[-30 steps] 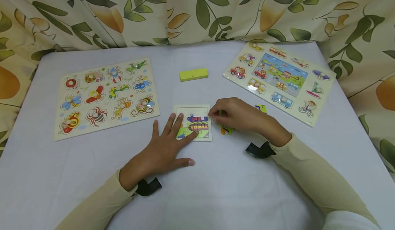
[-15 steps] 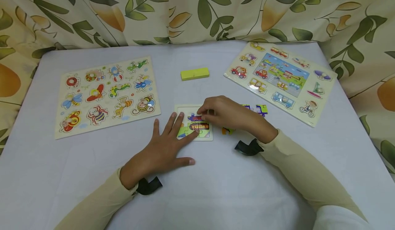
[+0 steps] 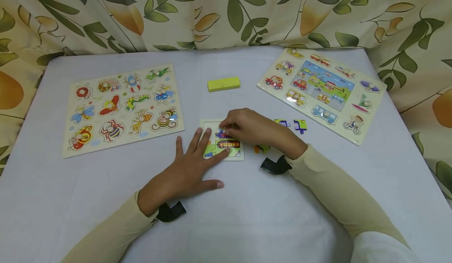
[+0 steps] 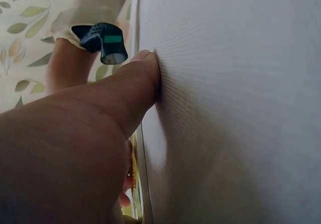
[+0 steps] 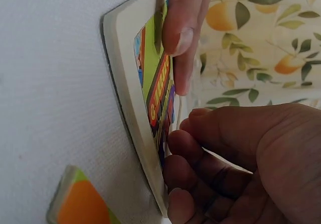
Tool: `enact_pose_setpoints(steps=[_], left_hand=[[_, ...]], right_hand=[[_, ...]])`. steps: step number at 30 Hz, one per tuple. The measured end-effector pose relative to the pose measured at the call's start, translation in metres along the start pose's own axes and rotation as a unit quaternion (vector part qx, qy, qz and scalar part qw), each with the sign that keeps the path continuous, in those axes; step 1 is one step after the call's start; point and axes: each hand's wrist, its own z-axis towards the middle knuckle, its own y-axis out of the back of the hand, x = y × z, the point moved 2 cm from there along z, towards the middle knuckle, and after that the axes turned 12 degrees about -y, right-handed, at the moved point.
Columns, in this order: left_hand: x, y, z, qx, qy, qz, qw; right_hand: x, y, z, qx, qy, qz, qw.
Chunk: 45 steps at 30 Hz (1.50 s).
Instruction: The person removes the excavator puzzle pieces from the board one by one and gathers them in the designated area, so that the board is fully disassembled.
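Note:
A small jigsaw board with a bulldozer picture lies flat on the table. My left hand is spread, its fingertips resting on the board's left and lower parts; its thumb touches the cloth. Over the board's upper part, my right hand has curled fingers with the tips brought together. It seems to pinch a puzzle piece, which the fingers almost wholly hide. Right of the board lie loose puzzle pieces: a green and orange one, and two with purple farther back.
A peg puzzle of insects lies at the left, and one of vehicles at the back right. Between them is a yellow block. A leaf-print curtain hangs behind the white-covered table.
My right hand has moved left from the board's right edge to over its upper part, uncovering the two purple pieces. My left hand has stayed on the board.

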Motion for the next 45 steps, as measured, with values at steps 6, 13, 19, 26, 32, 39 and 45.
enact_pose_setpoints(steps=[6,13,19,26,32,39,45], left_hand=[[-0.0005,-0.0003,0.0011,0.005,0.004,-0.004,1.0000],[0.0006,-0.0004,0.0013,0.003,0.002,-0.007,1.0000],[0.0006,0.0000,0.0015,0.005,0.002,-0.004,1.0000],[0.0011,0.0001,0.0015,0.005,-0.001,0.004,1.0000],[0.0011,0.0013,0.0011,0.004,0.000,0.005,1.0000],[0.0010,0.0018,0.0011,0.005,0.001,0.001,1.0000],[0.0009,0.0020,0.0013,0.007,0.000,0.000,1.0000]], right_hand=[[-0.0016,-0.0020,0.0035,0.007,0.003,-0.012,0.9999],[-0.0017,-0.0030,0.0060,0.007,0.007,-0.025,0.9996],[-0.0007,-0.0039,0.0065,0.007,-0.007,-0.019,0.9998],[-0.0009,-0.0041,0.0067,0.004,-0.015,0.003,0.9999],[0.0001,-0.0027,0.0077,0.015,-0.027,0.037,0.9988],[-0.0002,-0.0031,0.0083,0.021,-0.023,0.034,0.9990],[-0.0005,-0.0039,0.0088,0.033,-0.017,0.021,0.9991]])
